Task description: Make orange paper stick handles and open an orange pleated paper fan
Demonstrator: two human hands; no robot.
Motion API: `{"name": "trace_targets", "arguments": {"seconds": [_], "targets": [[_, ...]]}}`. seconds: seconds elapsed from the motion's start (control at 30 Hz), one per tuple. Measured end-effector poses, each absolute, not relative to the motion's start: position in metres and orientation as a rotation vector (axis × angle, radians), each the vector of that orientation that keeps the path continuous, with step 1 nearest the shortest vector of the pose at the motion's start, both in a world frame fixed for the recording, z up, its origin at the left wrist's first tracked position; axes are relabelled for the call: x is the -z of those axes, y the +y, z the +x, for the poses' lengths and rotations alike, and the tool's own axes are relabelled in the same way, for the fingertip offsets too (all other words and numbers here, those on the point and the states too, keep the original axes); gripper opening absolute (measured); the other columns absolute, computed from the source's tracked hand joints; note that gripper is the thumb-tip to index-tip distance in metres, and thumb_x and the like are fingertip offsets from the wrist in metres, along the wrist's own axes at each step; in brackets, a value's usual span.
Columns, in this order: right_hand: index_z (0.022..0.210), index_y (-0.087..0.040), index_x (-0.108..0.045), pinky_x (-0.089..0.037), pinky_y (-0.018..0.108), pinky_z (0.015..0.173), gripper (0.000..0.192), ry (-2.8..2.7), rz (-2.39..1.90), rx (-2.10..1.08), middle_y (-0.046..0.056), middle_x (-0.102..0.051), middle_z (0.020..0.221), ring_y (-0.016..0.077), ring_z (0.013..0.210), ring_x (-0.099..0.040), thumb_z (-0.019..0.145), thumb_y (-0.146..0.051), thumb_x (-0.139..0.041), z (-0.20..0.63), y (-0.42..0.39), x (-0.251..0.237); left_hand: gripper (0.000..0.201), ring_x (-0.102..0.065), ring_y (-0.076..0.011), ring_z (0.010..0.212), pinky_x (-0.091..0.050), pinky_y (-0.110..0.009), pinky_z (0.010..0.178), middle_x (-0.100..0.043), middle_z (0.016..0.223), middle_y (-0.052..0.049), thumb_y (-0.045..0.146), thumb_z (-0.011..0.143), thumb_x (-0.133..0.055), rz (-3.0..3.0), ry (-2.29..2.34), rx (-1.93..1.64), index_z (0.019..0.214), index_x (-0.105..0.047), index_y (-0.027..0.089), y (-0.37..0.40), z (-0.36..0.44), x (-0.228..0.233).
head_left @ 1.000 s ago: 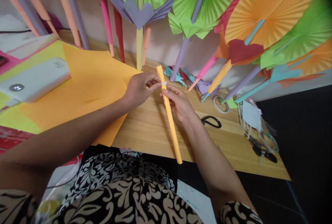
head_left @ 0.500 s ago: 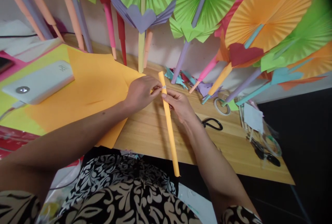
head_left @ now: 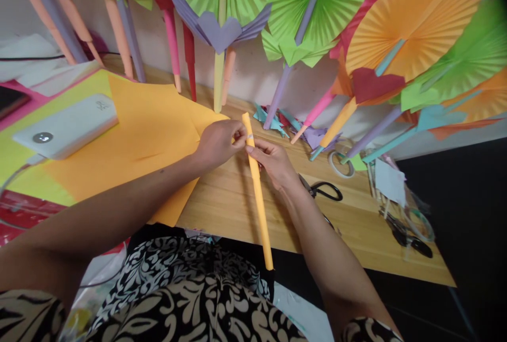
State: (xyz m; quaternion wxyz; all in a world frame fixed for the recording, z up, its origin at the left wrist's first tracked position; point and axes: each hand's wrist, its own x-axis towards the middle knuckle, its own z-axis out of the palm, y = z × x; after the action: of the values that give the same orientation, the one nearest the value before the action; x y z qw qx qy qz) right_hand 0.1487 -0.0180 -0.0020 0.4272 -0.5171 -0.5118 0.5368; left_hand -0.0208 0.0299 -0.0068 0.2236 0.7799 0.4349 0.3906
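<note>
Where the pale wall meets the wooden tabletop (head_left: 237, 204), a row of large pleated paper fans (head_left: 412, 19) in green, orange and pink is leaned on long rolled paper handles; their tops are cut off by the upper edge of the view. The left part of the tabletop is covered by a large flat orange paper sheet (head_left: 146, 136), laid over a yellow sheet, and a white rectangular power bank (head_left: 65, 128) is rested on these near the left edge. Between the orange sheet and the black-handled scissors (head_left: 325, 191) a bare stretch of wood is left open, running to the near edge of the tabletop.

Above that stretch, a long orange rolled paper stick (head_left: 258, 194) is held, its lower end carried out past the near edge over the patterned lap. The left hand (head_left: 217, 144) is closed on the stick near its upper end, fingertips pinched at a small strip of pale tape (head_left: 250, 135). The right hand (head_left: 273, 162) is clamped round the stick just below, so the part of the stick under its fingers is hidden.

Behind the hands, small paper scraps (head_left: 285, 120) in teal, purple and red are scattered at the foot of the fans. A roll of clear tape (head_left: 340, 165) is lain to the right of them. At the far right a clear container of oddments is blurred and hard to make out.
</note>
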Motion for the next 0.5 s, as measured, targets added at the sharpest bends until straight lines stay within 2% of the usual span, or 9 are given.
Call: {"name": "trace_targets", "arguments": {"seconds": [0.1, 0.3, 0.5], "targets": [[0.086, -0.023, -0.079, -0.027, 0.026, 0.049, 0.037, -1.214, -1.261, -1.396, -0.003, -0.056, 0.067, 0.0097, 0.057, -0.038, 0.067, -0.054, -0.083, 0.1475, -0.0184, 0.0015, 0.008, -0.051, -0.0126, 0.060, -0.034, -0.027, 0.058, -0.066, 0.069, 0.001, 0.023, 0.081, -0.059, 2.035, 1.201, -1.118, 0.076, -0.065, 0.019, 0.0319, -0.0233, 0.0071], [0.086, -0.023, -0.079, -0.029, 0.025, 0.048, 0.036, -1.155, -1.217, -1.424, -0.003, -0.060, 0.071, 0.0085, 0.056, -0.040, 0.067, -0.053, -0.084, 0.1487, -0.0181, 0.0016, 0.024, -0.058, -0.0158, 0.071, -0.039, -0.028, 0.067, -0.070, 0.076, -0.002, 0.032, 0.092, -0.056, 1.999, 1.155, -1.179, 0.080, -0.072, 0.019, 0.0301, -0.0253, 0.0040], [0.090, -0.021, -0.080, -0.029, 0.025, 0.048, 0.038, -1.148, -1.245, -1.376, -0.005, -0.053, 0.064, 0.0090, 0.056, -0.038, 0.066, -0.051, -0.084, 0.1483, -0.0179, 0.0006, 0.016, -0.055, -0.0162, 0.069, -0.038, -0.029, 0.066, -0.069, 0.074, -0.002, 0.029, 0.087, -0.062, 2.103, 1.159, -1.146, 0.087, -0.076, 0.022, 0.0313, -0.0239, 0.0068]]}}
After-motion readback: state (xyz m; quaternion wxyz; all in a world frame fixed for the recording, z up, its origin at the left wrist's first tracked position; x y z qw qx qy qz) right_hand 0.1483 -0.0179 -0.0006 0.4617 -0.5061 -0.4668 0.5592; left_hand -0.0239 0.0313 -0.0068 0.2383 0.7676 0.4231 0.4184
